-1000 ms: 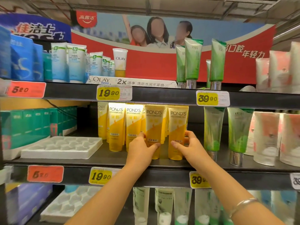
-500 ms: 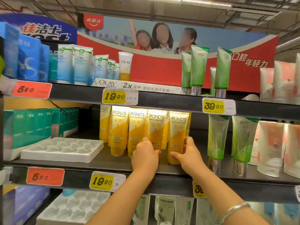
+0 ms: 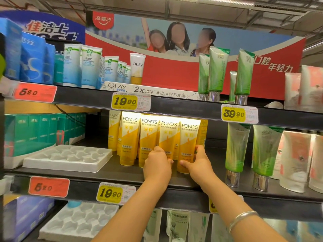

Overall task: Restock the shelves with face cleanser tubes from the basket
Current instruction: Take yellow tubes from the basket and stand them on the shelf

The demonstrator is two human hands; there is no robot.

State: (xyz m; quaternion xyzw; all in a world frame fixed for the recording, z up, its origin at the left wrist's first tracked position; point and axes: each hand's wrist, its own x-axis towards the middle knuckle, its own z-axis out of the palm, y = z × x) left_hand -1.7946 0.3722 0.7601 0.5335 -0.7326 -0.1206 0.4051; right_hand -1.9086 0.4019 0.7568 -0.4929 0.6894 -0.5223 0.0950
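Several yellow-and-white POND'S cleanser tubes stand cap-down in a row on the dark middle shelf (image 3: pixel 122 173). My left hand (image 3: pixel 158 164) wraps the lower part of the second tube from the right (image 3: pixel 168 135). My right hand (image 3: pixel 198 162) grips the rightmost front tube (image 3: pixel 188 137) near its cap, thumb in front, fingers behind. Both tubes are upright and rest on the shelf. More yellow tubes (image 3: pixel 129 137) stand to the left and behind. The basket is out of view.
A white moulded tray (image 3: pixel 68 158) lies left of the tubes, beside green boxes (image 3: pixel 35 131). Green tubes with silver caps (image 3: pixel 236 149) stand to the right, then pink-white tubes (image 3: pixel 295 154). The upper shelf (image 3: pixel 174 105) overhangs close above the tube tops.
Both hands have stayed on the two right front tubes and pushed them slightly deeper and closer together. The view has drawn nearer to the shelf and tilted up.
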